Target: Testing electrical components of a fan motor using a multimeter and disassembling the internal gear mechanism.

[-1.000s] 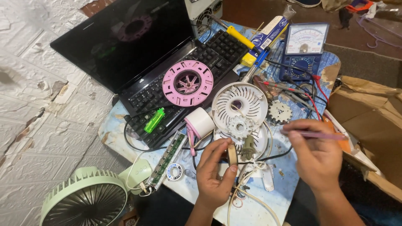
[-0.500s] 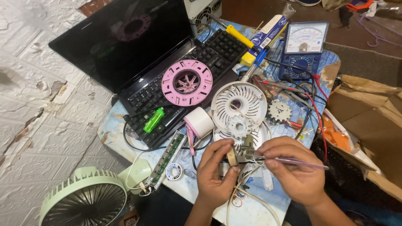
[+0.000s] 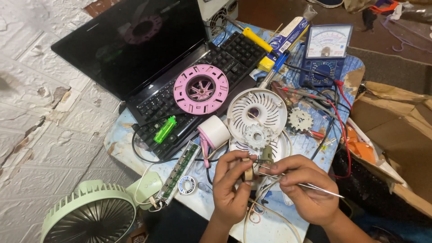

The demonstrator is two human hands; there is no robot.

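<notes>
Over a cluttered desk (image 3: 135, 135), the left hand (image 3: 231, 189) pinches a small motor part (image 3: 263, 158) while the right hand (image 3: 306, 191) grips thin tweezers (image 3: 315, 186) against it, just below a white fan housing (image 3: 256, 110).

- small round tan part with a dark metal bit on top (image 3: 252, 168), held up just over the table edge, pinched from the left side, sitting between both hands
- thin silver metal tweezers (image 3: 315, 186), lying nearly flat, tips touching that part, back end pointing right
</notes>
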